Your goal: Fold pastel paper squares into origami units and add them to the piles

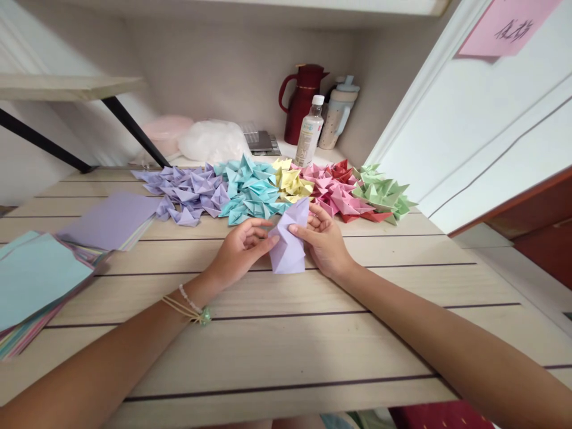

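Observation:
A partly folded sheet of purple origami paper (pixel 288 247) is held up over the middle of the slatted table (pixel 286 351). My left hand (pixel 243 247) pinches its left edge between thumb and fingers. On the other side, my right hand (pixel 326 238) grips the paper with the thumb on its front face; the fingers behind are partly hidden. Just beyond lie folded paper boats in colour groups: purple boats (pixel 190 190), blue boats (pixel 250 187), yellow boats (pixel 292 182), pink boats (pixel 337 193) and green boats (pixel 384 193).
At the left lie a stack of purple sheets (pixel 109 220) and a stack of light blue sheets (pixel 42 277). Behind the boats stand a plastic bottle (pixel 310 134), a red thermos jug (pixel 306 104) and a beige tumbler (pixel 337 116). A white plastic bag (pixel 214 141) rests nearby.

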Action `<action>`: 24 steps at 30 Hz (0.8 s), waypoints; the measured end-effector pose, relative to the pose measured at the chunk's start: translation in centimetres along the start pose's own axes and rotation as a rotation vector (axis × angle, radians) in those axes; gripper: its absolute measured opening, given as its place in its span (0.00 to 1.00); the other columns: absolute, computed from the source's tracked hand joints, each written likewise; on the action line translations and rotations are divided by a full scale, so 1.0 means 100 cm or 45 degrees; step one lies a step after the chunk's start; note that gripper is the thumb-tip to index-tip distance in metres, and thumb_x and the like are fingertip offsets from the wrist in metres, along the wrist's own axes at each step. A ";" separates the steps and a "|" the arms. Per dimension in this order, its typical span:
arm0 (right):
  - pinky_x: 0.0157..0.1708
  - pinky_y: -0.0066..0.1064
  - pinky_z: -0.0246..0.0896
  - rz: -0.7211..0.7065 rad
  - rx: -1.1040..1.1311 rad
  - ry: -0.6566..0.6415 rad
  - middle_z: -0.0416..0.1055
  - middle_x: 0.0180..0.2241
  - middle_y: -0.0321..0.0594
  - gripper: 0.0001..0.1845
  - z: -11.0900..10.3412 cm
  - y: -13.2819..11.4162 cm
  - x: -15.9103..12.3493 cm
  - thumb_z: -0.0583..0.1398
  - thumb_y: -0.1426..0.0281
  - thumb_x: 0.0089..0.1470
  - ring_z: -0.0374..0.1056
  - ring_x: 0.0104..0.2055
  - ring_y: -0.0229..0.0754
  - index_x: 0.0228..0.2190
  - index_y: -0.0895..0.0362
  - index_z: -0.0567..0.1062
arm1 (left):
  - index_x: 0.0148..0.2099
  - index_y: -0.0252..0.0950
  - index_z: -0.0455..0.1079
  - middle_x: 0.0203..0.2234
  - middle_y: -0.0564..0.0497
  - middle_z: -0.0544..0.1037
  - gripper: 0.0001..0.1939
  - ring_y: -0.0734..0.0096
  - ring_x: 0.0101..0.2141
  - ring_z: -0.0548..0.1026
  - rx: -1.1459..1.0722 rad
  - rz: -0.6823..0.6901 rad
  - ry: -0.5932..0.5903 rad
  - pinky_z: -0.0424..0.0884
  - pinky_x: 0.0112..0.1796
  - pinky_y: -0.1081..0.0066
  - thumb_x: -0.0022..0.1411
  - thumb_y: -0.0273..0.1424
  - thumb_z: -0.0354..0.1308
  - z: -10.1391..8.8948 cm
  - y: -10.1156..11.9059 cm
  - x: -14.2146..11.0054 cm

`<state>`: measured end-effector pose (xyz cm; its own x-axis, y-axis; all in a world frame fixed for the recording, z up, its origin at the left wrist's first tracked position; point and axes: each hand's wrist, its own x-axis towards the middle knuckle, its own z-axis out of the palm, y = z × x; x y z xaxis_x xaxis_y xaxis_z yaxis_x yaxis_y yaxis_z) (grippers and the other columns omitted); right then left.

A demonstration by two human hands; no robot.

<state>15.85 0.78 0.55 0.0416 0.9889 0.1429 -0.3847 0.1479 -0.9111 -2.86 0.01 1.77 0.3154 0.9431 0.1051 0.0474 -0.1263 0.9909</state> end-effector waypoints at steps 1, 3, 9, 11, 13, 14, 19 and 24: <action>0.38 0.33 0.70 0.001 -0.001 0.009 0.77 0.32 0.33 0.32 0.000 0.000 0.000 0.74 0.68 0.30 0.73 0.34 0.38 0.41 0.52 0.72 | 0.51 0.37 0.67 0.37 0.48 0.75 0.27 0.72 0.31 0.74 0.018 0.016 -0.020 0.71 0.32 0.72 0.50 0.39 0.67 0.000 0.001 -0.001; 0.39 0.34 0.70 0.006 -0.008 0.021 0.77 0.33 0.35 0.28 0.001 -0.001 0.000 0.74 0.67 0.30 0.73 0.35 0.40 0.37 0.54 0.73 | 0.56 0.39 0.64 0.44 0.45 0.73 0.37 0.72 0.32 0.74 0.038 0.047 -0.079 0.72 0.33 0.71 0.43 0.36 0.71 0.000 0.003 -0.004; 0.35 0.34 0.69 0.020 -0.037 -0.015 0.76 0.32 0.36 0.22 0.000 0.000 -0.001 0.72 0.61 0.35 0.72 0.34 0.41 0.33 0.54 0.73 | 0.57 0.40 0.65 0.49 0.43 0.73 0.37 0.63 0.39 0.75 0.015 0.058 -0.114 0.73 0.39 0.64 0.43 0.36 0.71 0.004 0.001 -0.004; 0.33 0.34 0.68 0.021 -0.036 -0.020 0.76 0.32 0.36 0.22 0.000 0.001 0.000 0.70 0.57 0.38 0.71 0.33 0.42 0.34 0.53 0.74 | 0.52 0.37 0.69 0.44 0.44 0.76 0.28 0.59 0.42 0.75 -0.034 0.043 -0.056 0.72 0.42 0.63 0.50 0.41 0.67 0.004 0.000 -0.001; 0.31 0.33 0.68 0.024 -0.028 -0.024 0.76 0.31 0.37 0.22 -0.001 0.002 0.001 0.68 0.54 0.41 0.71 0.33 0.41 0.35 0.53 0.74 | 0.47 0.35 0.73 0.38 0.44 0.79 0.23 0.56 0.45 0.74 -0.069 0.033 0.037 0.72 0.43 0.63 0.54 0.44 0.62 0.003 -0.001 0.002; 0.30 0.32 0.67 0.022 -0.022 -0.025 0.75 0.31 0.36 0.21 -0.001 0.002 0.002 0.67 0.53 0.43 0.70 0.32 0.41 0.35 0.53 0.74 | 0.45 0.35 0.74 0.36 0.45 0.79 0.22 0.56 0.45 0.74 -0.078 0.026 0.082 0.72 0.43 0.63 0.55 0.46 0.60 0.002 -0.002 0.003; 0.27 0.29 0.64 0.008 -0.040 0.008 0.69 0.23 0.32 0.20 -0.001 0.001 0.003 0.65 0.51 0.45 0.64 0.24 0.35 0.26 0.55 0.72 | 0.40 0.35 0.74 0.29 0.47 0.80 0.22 0.59 0.38 0.76 -0.163 -0.035 0.167 0.73 0.37 0.65 0.55 0.48 0.59 0.000 0.001 0.004; 0.27 0.27 0.62 0.023 -0.086 0.027 0.68 0.24 0.31 0.17 0.000 0.000 0.002 0.68 0.56 0.42 0.64 0.24 0.33 0.26 0.55 0.73 | 0.40 0.32 0.74 0.29 0.45 0.80 0.22 0.62 0.31 0.78 -0.273 -0.088 0.091 0.73 0.35 0.65 0.52 0.46 0.63 0.001 0.003 0.004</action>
<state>15.85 1.03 0.59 0.0547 0.9915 0.1184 -0.3226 0.1298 -0.9376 -2.64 0.34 2.11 0.2499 0.9677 0.0342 -0.1385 0.0008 0.9904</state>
